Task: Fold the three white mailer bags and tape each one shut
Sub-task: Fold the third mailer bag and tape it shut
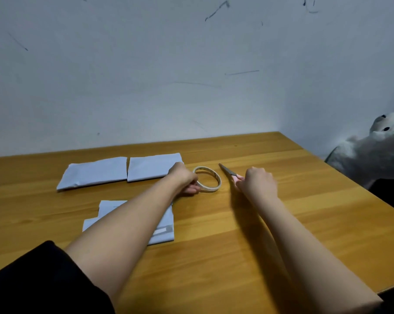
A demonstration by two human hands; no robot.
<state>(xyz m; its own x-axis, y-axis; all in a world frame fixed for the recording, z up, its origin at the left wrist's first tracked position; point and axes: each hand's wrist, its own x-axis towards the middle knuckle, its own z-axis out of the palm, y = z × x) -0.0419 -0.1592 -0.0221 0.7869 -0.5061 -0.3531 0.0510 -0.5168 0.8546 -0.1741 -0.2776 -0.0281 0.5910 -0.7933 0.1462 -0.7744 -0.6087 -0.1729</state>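
Bare table (pixel 316 200) right of scissors (pixel 227 172) (nothing blocking).

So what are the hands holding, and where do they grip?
The left hand pinches the tape roll at its near-left rim. The right hand grips the scissors by the pink handles, blades pointing away.

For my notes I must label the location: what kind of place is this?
Probably a room at home, used as a packing spot: a plain wooden table pushed against a scuffed, pen-marked white wall, and a white plush toy lying beside the table.
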